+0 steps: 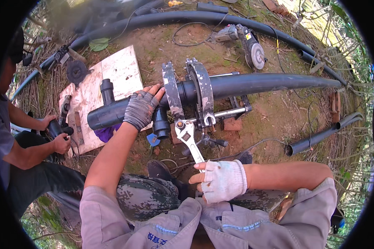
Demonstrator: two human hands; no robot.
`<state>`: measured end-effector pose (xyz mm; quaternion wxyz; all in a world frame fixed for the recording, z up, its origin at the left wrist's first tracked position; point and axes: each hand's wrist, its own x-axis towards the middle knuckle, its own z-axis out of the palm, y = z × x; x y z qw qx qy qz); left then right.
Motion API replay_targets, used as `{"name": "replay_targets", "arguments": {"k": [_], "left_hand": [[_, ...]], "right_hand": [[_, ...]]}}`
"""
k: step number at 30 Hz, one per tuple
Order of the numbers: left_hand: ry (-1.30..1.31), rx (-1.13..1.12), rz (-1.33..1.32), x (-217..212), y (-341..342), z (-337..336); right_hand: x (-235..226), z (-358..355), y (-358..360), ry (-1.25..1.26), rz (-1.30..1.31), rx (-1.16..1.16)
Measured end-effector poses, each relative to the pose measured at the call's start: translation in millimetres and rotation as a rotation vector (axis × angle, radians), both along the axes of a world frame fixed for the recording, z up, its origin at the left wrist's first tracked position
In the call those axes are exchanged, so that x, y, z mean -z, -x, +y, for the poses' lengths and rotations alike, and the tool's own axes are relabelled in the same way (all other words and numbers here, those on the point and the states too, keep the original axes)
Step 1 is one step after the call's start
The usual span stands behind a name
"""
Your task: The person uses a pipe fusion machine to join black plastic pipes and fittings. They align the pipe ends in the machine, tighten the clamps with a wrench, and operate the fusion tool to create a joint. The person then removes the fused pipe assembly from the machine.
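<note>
Nut (180, 123), or perhaps a bolt head, at the near end of the first clamp ring (171, 88) is the centre of our clock. The jaws of the adjustable wrench (190, 142) sit about it, and the handle runs toward 5 o'clock, where our right hand (221, 180), in a pale fingerless glove, is wrapped around the lower end. At 10 o'clock our left hand (141, 108), in a grey glove, grips nothing: it lies with fingers stretched over the black tee (108, 114), the fingertips just beside the ring.

To turn well here, we should wind the jaws snug onto the flats, hold the wrench square to the bolt and pull smoothly from the handle's end, so that the fixed jaw takes the load. We cannot tell how closely the jaws fit. Our left hand serves best bearing down on the tee against rolling, with fingertips drawn clear of the ring.

Toward 1 o'clock the second clamp ring (202, 89) arches over the pipework, and the long black pipe (262, 84) leads off at 2 o'clock. A brick (232, 125) lies at 3 o'clock, with a loose pipe piece (313, 139) well beyond. Farther out, an angle grinder (248, 43) rests between 1 and 2 o'clock, a pale board (122, 68) near 11, and at 9 a co-worker (25, 154) holds a dark fitting (55, 129).
</note>
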<state>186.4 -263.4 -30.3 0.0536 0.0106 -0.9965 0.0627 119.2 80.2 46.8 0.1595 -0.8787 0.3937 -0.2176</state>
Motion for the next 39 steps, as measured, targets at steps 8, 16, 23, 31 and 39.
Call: {"name": "replay_targets", "arguments": {"k": [8,16,23,31,39], "left_hand": [[0.043,-0.074,-0.029,-4,-2,5],[0.064,-0.091,0.013,3,-2,5],[-0.065,-0.085,-0.170,15,9,-3],[-0.090,0.041,-0.078,-7,-2,-6],[-0.179,-0.141,-0.303,-55,-8,0]], "right_hand": [[-5,37,86,-0.053,-0.618,0.941],[-36,-186,151,-0.101,-1.528,1.261],[-48,-295,-13,-0.324,-0.423,0.945],[-20,-126,-60,-0.203,0.072,-0.035],[-11,18,81,-0.049,0.054,0.233]]}}
